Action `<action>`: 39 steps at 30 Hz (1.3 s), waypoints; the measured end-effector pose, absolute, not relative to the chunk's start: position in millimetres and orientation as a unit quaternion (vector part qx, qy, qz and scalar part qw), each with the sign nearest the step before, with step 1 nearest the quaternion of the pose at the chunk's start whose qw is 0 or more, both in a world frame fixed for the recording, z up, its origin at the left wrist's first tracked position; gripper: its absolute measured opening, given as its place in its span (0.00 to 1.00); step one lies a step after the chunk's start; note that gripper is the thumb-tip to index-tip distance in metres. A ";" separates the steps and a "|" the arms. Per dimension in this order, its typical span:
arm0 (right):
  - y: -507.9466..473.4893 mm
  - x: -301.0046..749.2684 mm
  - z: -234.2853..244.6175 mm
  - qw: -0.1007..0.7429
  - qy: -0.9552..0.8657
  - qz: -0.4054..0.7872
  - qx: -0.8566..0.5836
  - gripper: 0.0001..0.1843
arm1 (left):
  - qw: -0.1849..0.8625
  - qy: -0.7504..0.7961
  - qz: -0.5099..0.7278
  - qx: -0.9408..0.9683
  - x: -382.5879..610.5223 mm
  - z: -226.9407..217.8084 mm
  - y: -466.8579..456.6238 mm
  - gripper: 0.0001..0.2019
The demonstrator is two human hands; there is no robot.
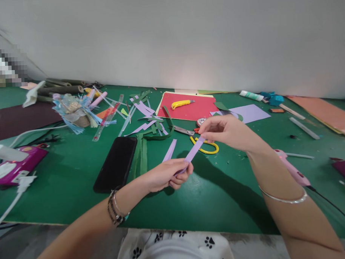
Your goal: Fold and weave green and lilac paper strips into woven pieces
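A narrow lilac paper strip [194,149] stretches between my two hands above the green table. My left hand [168,174] is closed round its lower end, and another lilac length [170,150] sticks up behind that hand. The fingertips of my right hand [225,131] pinch the strip's upper end. Just beyond the right hand lie scissors with yellow and red handles [208,147], partly hidden by it. A black phone [116,164] rests left of my left hand, with green paper strips [143,155] beside it.
Behind are cut paper pieces [143,108] and red sheets [172,110] bearing a yellow utility knife [182,103]. Farther left stand a straw-and-paper craft piece [75,108] and bamboo tubes [60,90]. A pink glue gun [292,168] with a cord lies by my right forearm; a purple power strip [18,165] sits left.
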State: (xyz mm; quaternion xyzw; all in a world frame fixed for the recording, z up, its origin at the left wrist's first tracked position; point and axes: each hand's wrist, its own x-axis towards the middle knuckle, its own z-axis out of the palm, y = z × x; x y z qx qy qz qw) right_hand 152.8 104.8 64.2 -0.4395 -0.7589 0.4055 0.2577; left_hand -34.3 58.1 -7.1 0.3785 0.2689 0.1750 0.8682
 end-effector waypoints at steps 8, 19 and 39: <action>107.6 156.1 63.2 0.252 -0.801 0.391 -0.376 0.07 | 0.872 0.264 0.148 0.385 -34.9 -5.9 58.9 0.14; 103.9 155.5 61.5 0.302 -0.807 0.346 -0.371 0.12 | 0.845 0.275 0.201 0.413 -36.4 -0.5 57.8 0.16; 103.9 160.1 72.3 0.258 -0.881 0.138 -0.372 0.13 | 0.765 0.268 0.258 0.525 -36.8 -5.8 57.1 0.15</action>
